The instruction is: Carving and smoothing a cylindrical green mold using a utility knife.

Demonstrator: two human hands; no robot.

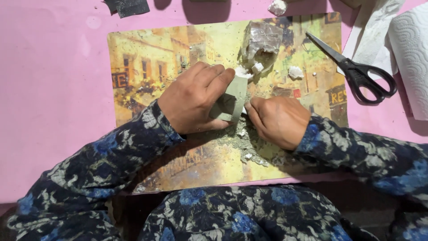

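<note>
From the head camera, looking straight down, a placemat (147,58) printed with a yellow-brown street painting lies on a pink tabletop (49,102). Near the mat's centre the left hand (194,99) is curled around a pale grey-green block (232,100), thumb and fingers closed on it and tilting it on edge. Just at 3 o'clock from the block, the right hand (278,121) is closed into a narrow grip with its fingertips pressed to the block's lower right edge; what it pinches there is too hidden to tell. Under both hands, toward 6 o'clock, a heap of grey-green crumbs and dust (243,140) spreads over the mat.

At 12 o'clock from the block sits a larger greyish lump wrapped in shiny clear film (262,42), with small white chips (295,71) scattered around its base. At 2 o'clock, black-handled scissors (356,71) lie half on the mat's edge, blades shut and pointing to 10 o'clock. White paper towel (412,49) fills the upper right corner. A dark scrap (128,6) rests at the top edge, near 11 o'clock. Both sleeves (107,156) are dark blue floral fabric.
</note>
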